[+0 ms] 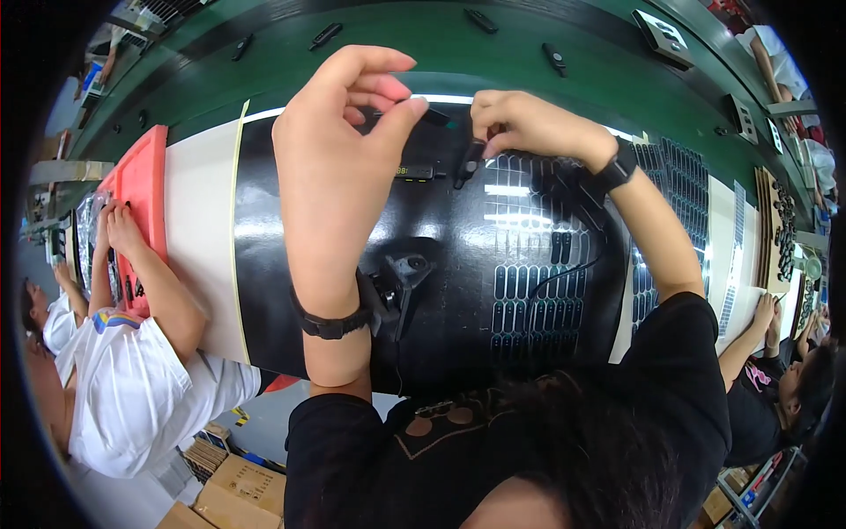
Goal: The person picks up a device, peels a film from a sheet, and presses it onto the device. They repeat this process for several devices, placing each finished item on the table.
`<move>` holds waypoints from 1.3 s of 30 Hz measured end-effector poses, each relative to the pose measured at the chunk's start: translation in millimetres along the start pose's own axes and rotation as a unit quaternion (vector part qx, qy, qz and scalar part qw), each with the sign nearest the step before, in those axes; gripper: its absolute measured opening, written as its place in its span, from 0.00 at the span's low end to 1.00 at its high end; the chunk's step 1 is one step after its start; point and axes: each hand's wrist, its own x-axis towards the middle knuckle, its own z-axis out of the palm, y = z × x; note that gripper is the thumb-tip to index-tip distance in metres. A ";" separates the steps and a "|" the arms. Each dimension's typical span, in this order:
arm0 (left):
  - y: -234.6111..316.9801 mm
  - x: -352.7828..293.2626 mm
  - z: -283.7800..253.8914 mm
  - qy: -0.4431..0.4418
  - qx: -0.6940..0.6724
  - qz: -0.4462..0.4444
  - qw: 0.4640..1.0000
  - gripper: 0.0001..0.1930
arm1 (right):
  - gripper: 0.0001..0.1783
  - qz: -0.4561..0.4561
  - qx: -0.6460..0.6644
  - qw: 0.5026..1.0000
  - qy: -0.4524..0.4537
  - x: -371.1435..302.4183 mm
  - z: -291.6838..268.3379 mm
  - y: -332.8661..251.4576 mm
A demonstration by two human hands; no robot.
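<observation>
Raised over the black mat (308, 256), my left hand (339, 132) has its index finger lifted. A small dark strip (438, 117) shows at the thumb tip, seemingly pinched against a curled finger. My right hand (529, 123) is closed around the upper end of a small black handheld device (469, 167), tilted over the mat. Just left of that device lies a black unit with a lit display (414, 172). Sheets of dark rounded labels (538, 295) cover the mat's right part. A black stand (408, 269) is beside my left wrist.
Beyond the mat runs a green conveyor belt (405, 53) carrying several black devices (554, 59) and a white tray (664, 40). A red bin (154, 194) stands at left, near a co-worker in white (132, 379). Another person's hands (765, 310) work at right. A cable (564, 275) crosses the labels.
</observation>
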 end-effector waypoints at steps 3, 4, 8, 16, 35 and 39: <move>3.5 0.8 -2.4 -0.007 -0.020 0.004 1.000 0.11 | 0.22 0.028 0.075 0.997 0.006 -5.4 -9.1 -13.1; 5.2 1.2 -4.8 -0.005 -0.029 0.004 1.000 0.11 | 0.21 0.047 0.060 0.997 0.029 -6.4 -12.2 -20.2; 9.3 0.0 -10.6 0.002 -0.074 -0.006 0.997 0.11 | 0.19 0.078 0.039 0.995 0.058 -4.4 -9.1 -30.9; 13.2 -3.2 0.6 0.000 -0.011 0.014 1.000 0.11 | 0.16 -0.068 -0.004 0.998 -0.011 18.6 14.3 -16.2; 49.6 -18.9 10.1 0.002 -0.378 -0.050 0.925 0.14 | 0.16 0.043 0.225 0.904 0.362 -29.6 -34.5 -126.5; 43.8 -16.2 13.3 -0.010 -0.352 -0.042 0.935 0.14 | 0.17 0.036 0.208 0.898 0.385 -30.5 -35.8 -130.4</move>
